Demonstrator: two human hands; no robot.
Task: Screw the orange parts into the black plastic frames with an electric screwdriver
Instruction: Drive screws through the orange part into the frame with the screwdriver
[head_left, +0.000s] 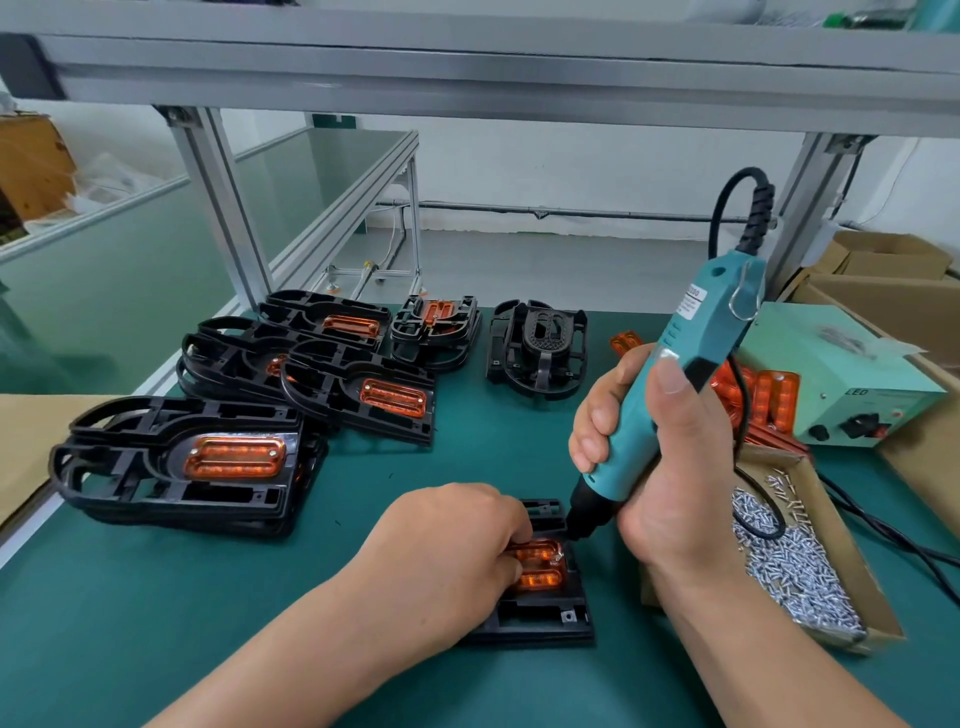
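Observation:
A black plastic frame (540, 618) lies on the green mat near the front. An orange part (540, 564) sits in it, with a small screw at its right corner. My left hand (452, 551) covers the frame's left side, its fingers curled onto the orange part. My right hand (639, 457) grips the teal electric screwdriver (691, 364), tilted, with its black tip just above the orange part's right corner.
Stacks of black frames with orange parts (234, 457) lie at the left and back. A cardboard tray of silver screws (800, 566) sits at the right beside loose orange parts (763, 400) and a green power box (852, 374). Aluminium shelf posts stand behind.

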